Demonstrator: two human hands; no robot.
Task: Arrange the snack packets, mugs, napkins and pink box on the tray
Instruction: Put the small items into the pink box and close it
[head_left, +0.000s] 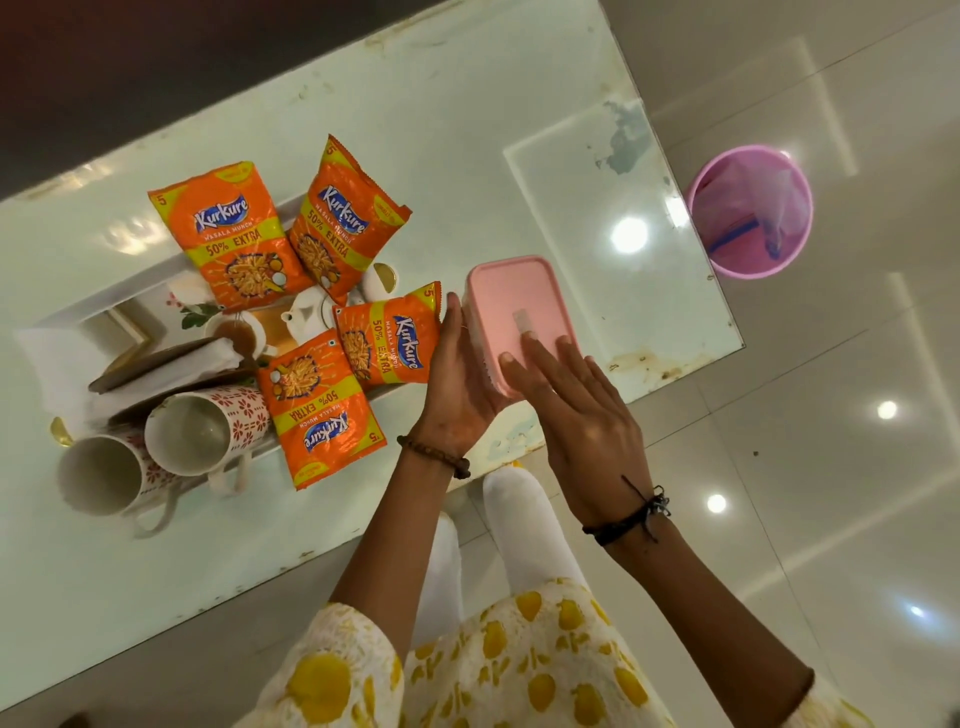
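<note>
A pink lidded box (511, 301) is held between both hands just right of the tray (130, 291). My left hand (460, 374) presses flat against its left side, and my right hand (576, 410) lies on its lid and near edge. Several orange snack packets lie on the tray: two at the far side (231, 234) (343, 218) and two nearer (384, 338) (319, 410). Two white mugs with red flower print (202, 431) (104, 475) lie on their sides at the tray's near left. White napkins (166, 366) sit behind the mugs.
The tray is printed with a teapot and teacup picture and rests on a white glass-topped table (467, 130). A pink bin (750, 210) stands on the glossy tiled floor beyond the table's right end. My legs (519, 525) are at the table's near edge.
</note>
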